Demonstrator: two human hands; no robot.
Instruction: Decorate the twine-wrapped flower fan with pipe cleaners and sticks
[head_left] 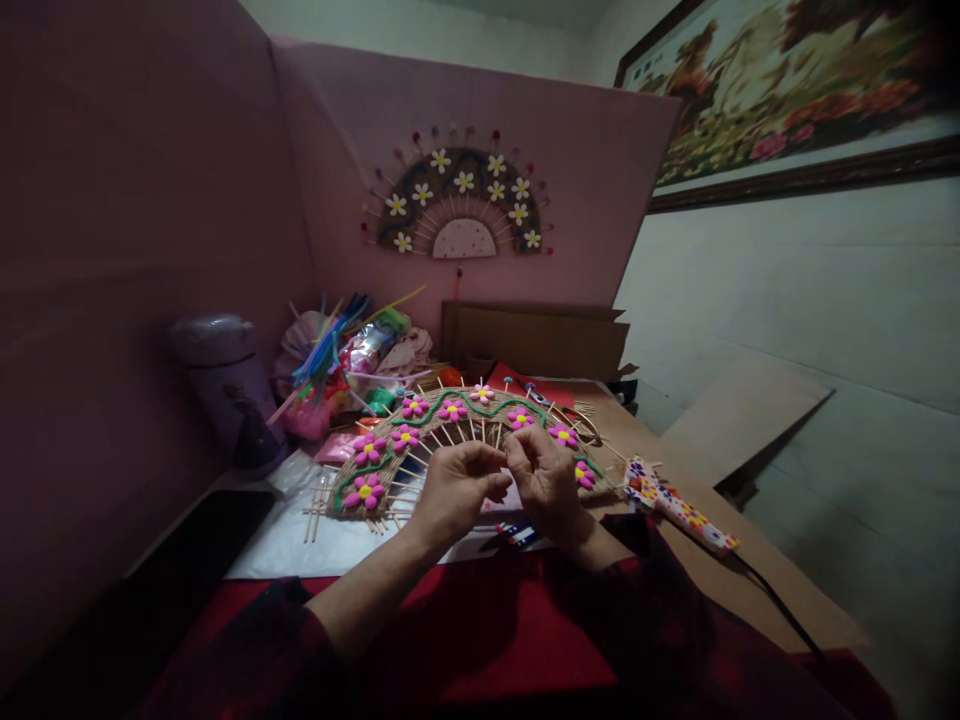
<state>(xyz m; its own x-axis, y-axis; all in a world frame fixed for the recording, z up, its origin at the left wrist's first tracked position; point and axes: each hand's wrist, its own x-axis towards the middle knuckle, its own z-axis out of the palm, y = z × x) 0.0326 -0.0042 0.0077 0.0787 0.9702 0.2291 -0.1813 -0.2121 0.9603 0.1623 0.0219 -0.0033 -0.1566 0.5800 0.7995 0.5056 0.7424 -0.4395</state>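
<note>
A fan-shaped craft (390, 455) of wooden sticks woven with twine lies on the table, decorated with pink clay flowers and a green wavy strip. My left hand (456, 490) and my right hand (546, 478) are held close together just in front of its middle, fingers curled and pinched toward each other. What they pinch is too small to make out. Both forearms reach in from the bottom, the right one in a dark red sleeve.
A finished brown fan with white flowers (459, 200) hangs on the pink partition. A lilac flask (225, 385) stands at left beside a pile of coloured pipe cleaners (337, 350). A patterned glue gun (679, 505) lies at right, cardboard (536, 340) behind.
</note>
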